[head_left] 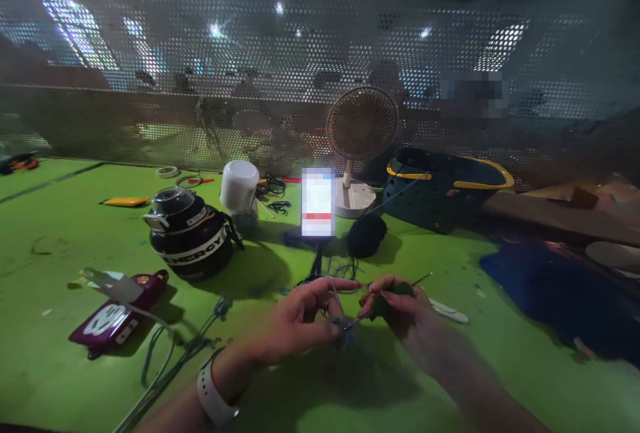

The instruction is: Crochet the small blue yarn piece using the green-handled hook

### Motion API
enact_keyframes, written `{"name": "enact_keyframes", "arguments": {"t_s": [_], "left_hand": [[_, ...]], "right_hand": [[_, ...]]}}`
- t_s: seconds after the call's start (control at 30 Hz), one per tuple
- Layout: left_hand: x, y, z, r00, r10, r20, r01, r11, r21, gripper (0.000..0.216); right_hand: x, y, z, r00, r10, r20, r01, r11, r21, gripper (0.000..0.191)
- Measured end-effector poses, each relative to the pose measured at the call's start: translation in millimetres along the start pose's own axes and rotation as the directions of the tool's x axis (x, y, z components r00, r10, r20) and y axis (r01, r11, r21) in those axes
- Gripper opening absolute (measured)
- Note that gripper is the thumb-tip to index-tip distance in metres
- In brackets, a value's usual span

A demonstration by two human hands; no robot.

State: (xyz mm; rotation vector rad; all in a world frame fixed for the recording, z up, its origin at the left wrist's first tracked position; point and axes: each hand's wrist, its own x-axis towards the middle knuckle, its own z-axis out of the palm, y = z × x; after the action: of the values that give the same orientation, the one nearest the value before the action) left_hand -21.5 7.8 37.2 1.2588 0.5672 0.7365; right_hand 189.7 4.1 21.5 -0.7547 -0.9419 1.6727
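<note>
Between the thumb and fingers of my left hand (295,323) is a small grey-blue crochet piece (346,330). A strand of yarn (336,292) rises over the raised index finger of that hand. My right hand (407,313) grips a crochet hook (400,292) by its thick dark green handle, its metal tip meeting the piece. Loose yarn strands (345,266) lie just beyond my fingers, near a dark yarn ball (367,236). To the right of my right hand lie a thin metal rod (423,279) and a white-handled item (450,312).
A lit phone (318,203) stands ahead, with a fan (363,123) behind it. A dark basket (435,193) and dark blue cloth (555,296) are rightward. Leftward are a black jug (193,240), white container (240,185), purple power strip (117,320) and cords (175,353).
</note>
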Motion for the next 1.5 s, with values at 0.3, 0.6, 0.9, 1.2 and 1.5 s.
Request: {"name": "enact_keyframes", "arguments": {"t_s": [0.3,0.6,0.9,1.2,1.5], "left_hand": [[2.3,-11.8,-2.5,0.973,0.019,-0.228,-0.001,0.997,0.081,0.057],[12.9,-35.5,11.6,0.944,0.047,-0.327,-0.141,0.952,-0.272,0.071],[5.9,-18.3,-4.4,0.997,-0.022,-0.071,0.005,0.972,-0.236,0.069],[8.2,-12.4,-18.3,0.989,-0.077,-0.124,0.058,0.988,-0.145,0.061],[6.4,-5.7,-14.8,0.992,-0.118,-0.054,0.109,0.983,-0.147,0.049]], "right_hand": [[-12.8,-1.5,-9.7,0.971,-0.240,0.015,0.210,0.815,-0.540,0.010],[-21.0,22.0,-3.5,0.504,-0.394,0.768,0.555,-0.534,-0.638,0.042],[-8.1,-0.1,-10.0,0.463,-0.409,0.786,0.736,-0.317,-0.599,0.030],[-11.0,-16.6,-19.7,0.621,-0.292,0.727,0.759,-0.006,-0.651,0.044],[-11.7,2.2,-25.1,0.986,-0.105,-0.132,0.052,0.934,-0.353,0.014]]}}
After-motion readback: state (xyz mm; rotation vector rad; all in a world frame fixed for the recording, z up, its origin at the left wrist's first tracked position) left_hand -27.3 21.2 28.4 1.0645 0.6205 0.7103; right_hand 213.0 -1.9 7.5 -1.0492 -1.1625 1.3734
